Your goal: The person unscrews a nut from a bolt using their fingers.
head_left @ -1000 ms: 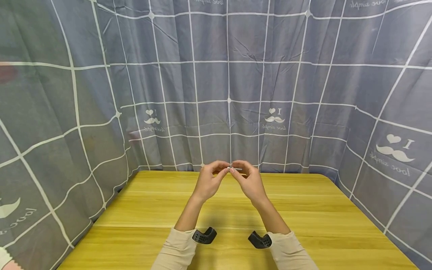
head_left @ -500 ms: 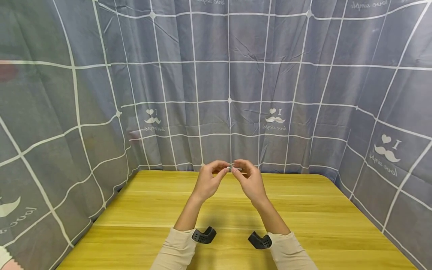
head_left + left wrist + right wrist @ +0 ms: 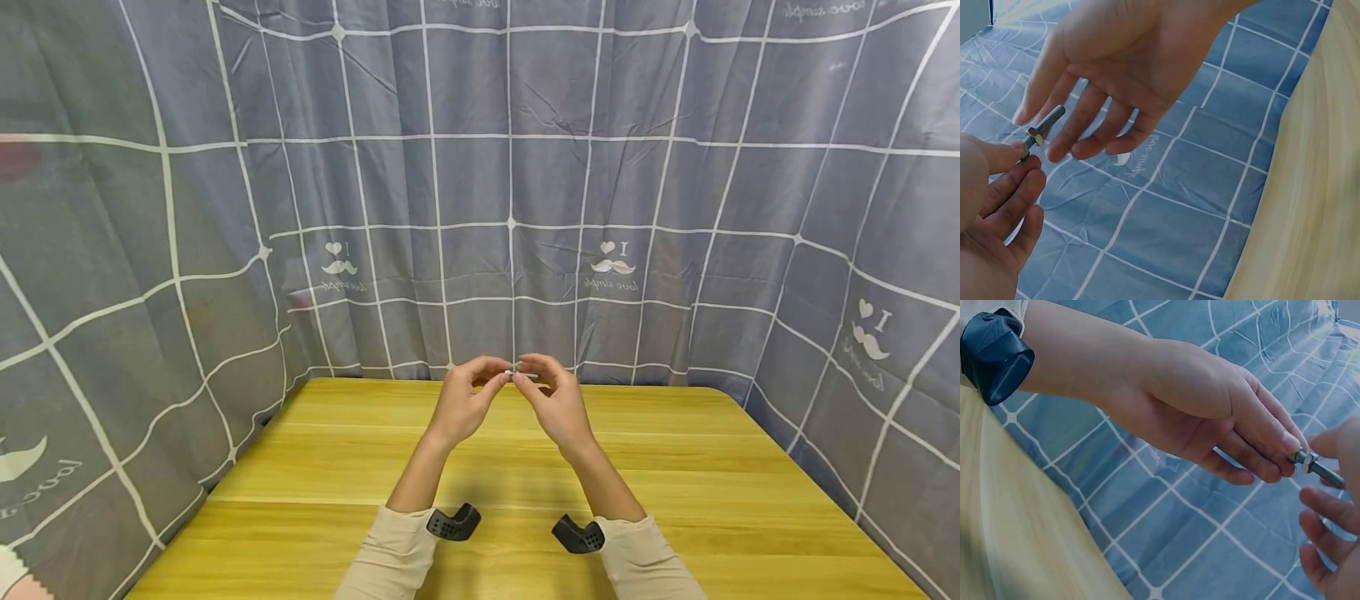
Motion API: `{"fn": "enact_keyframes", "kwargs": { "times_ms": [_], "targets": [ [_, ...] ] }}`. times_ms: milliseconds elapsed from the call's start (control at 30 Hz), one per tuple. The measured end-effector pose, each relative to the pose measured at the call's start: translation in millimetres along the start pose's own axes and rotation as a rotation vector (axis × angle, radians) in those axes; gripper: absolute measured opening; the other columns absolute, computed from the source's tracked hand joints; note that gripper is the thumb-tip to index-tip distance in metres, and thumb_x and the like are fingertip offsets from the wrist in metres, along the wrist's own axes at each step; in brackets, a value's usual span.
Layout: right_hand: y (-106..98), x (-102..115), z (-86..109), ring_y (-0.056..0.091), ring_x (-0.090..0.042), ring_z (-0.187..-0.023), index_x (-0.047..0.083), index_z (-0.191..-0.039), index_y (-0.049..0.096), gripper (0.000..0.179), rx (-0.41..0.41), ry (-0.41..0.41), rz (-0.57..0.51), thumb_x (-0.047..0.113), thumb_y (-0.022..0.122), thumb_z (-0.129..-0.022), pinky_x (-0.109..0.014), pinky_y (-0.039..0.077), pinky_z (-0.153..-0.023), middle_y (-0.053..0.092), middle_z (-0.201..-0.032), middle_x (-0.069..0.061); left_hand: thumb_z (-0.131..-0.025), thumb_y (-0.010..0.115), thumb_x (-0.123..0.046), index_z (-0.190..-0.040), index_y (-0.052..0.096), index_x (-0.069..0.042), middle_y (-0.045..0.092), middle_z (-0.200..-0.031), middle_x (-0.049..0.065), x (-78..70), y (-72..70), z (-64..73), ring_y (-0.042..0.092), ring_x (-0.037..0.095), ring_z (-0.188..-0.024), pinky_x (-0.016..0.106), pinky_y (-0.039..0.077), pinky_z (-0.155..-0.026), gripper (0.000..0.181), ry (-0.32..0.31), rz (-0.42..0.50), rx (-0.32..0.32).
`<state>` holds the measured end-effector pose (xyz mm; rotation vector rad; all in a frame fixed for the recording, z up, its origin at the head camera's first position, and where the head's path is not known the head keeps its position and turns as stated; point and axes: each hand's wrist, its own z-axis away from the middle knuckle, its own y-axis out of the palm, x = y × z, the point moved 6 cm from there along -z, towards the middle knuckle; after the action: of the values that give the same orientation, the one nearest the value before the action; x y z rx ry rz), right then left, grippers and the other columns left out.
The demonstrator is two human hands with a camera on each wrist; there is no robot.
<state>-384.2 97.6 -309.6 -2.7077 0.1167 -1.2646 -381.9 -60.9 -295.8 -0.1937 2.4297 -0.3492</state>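
Above the far edge of the table, my left hand pinches one end of a metal bolt between thumb and fingers. A hex nut sits on the bolt's thread, close to the left fingertips; the threaded end sticks out toward my right hand. In the right wrist view, the left hand hides the held end of the bolt. The right hand is around the nut and the free end, its thumb and fingers spread apart, with a gap to the bolt.
A yellow wood-grain table stretches below the hands. Grey-blue checked curtains hang behind and on both sides. Each sleeve has a black device at the cuff, such as the left one. A pink and white edge shows at lower left.
Both hands and the bolt stay in almost the same place. The right fingertips shift slightly around the nut. The curtain on the right ripples.
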Motion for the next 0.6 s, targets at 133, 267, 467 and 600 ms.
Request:
{"fn": "enact_keyframes", "kwargs": {
  "times_ms": [133, 267, 467, 600],
  "targets": [
    [1.1, -1.0, 0.4, 0.068, -0.030, -0.105, 0.002, -0.122, 0.071, 0.023, 0.014, 0.014, 0.011, 0.014, 0.067, -0.103, -0.049, 0.053, -0.095, 0.070, -0.118, -0.011, -0.100, 0.068, -0.004, -0.109, 0.076, -0.001, 0.074, -0.098, 0.008, 0.2, 0.7, -0.5, 0.070, 0.026, -0.088, 0.050, 0.056, -0.084, 0.012, -0.009, -0.005, -0.009],
    [2.9, 0.4, -0.1, 0.068, -0.029, -0.104, 0.003, -0.118, 0.072, 0.017, 0.037, -0.008, 0.003, 0.009, 0.067, -0.102, -0.044, 0.054, -0.093, 0.070, -0.114, -0.010, -0.098, 0.067, 0.004, -0.107, 0.073, 0.007, 0.073, -0.096, 0.016, 0.3, 2.2, -1.6, 0.069, 0.034, -0.088, 0.054, 0.056, -0.083, 0.012, -0.022, -0.016, -0.018],
    [3.9, 1.6, 0.1, 0.065, -0.030, -0.107, 0.002, -0.120, 0.070, 0.021, 0.037, -0.019, -0.016, 0.007, 0.070, -0.100, -0.038, 0.054, -0.091, 0.068, -0.117, -0.012, -0.098, 0.067, 0.005, -0.107, 0.073, 0.007, 0.073, -0.096, 0.017, -0.2, 1.4, -1.3, 0.069, 0.035, -0.088, 0.055, 0.055, -0.084, 0.012, -0.029, -0.017, -0.021],
    [4.6, -0.4, 0.1, 0.064, -0.032, -0.108, 0.000, -0.122, 0.069, 0.021, 0.024, 0.006, 0.004, 0.007, 0.067, -0.102, -0.043, 0.052, -0.093, 0.067, -0.120, -0.015, -0.099, 0.068, -0.002, -0.109, 0.075, 0.001, 0.074, -0.098, 0.010, 1.0, -0.1, -0.8, 0.069, 0.028, -0.089, 0.051, 0.056, -0.085, 0.012, -0.019, 0.003, -0.013]
  ]
}}
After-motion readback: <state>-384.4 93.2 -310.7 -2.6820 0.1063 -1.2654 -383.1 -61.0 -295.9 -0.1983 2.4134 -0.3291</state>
